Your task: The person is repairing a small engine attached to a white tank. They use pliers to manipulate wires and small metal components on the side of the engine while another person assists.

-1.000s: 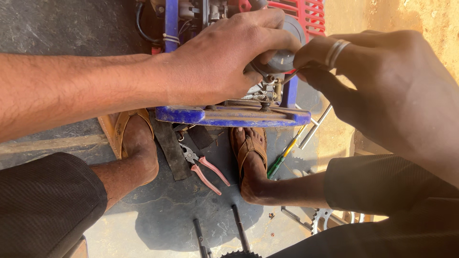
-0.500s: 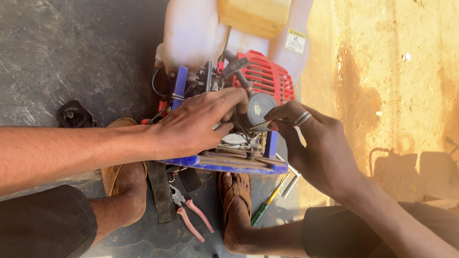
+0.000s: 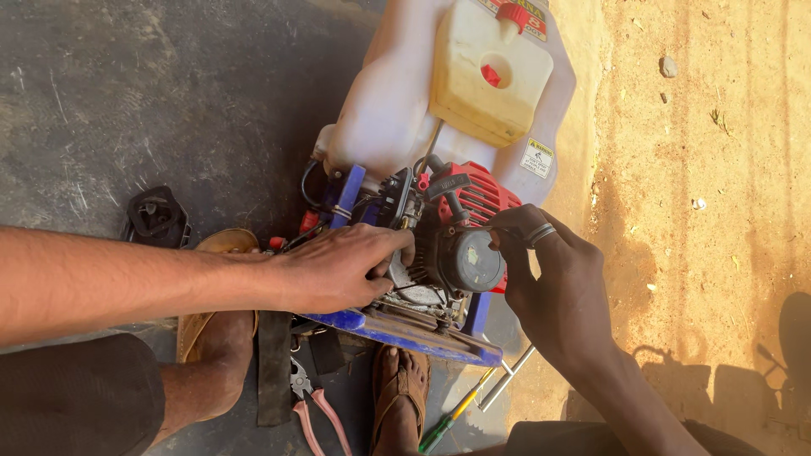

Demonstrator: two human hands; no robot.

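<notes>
Black engine cover (image 3: pixel 470 260) hides whatever both hands' curled fingertips pinch behind it.

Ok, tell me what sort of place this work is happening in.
Probably an outdoor, informal repair spot. The small engine sits on dark pavement beside bare sandy ground, with pliers and a screwdriver lying loose by sandalled feet.

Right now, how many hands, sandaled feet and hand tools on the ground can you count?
Hands: 2, the left hand and the right hand, both on the small engine.
Sandaled feet: 2.
Hand tools: 2, pink-handled pliers and a green-handled screwdriver.
Total: 6
</notes>
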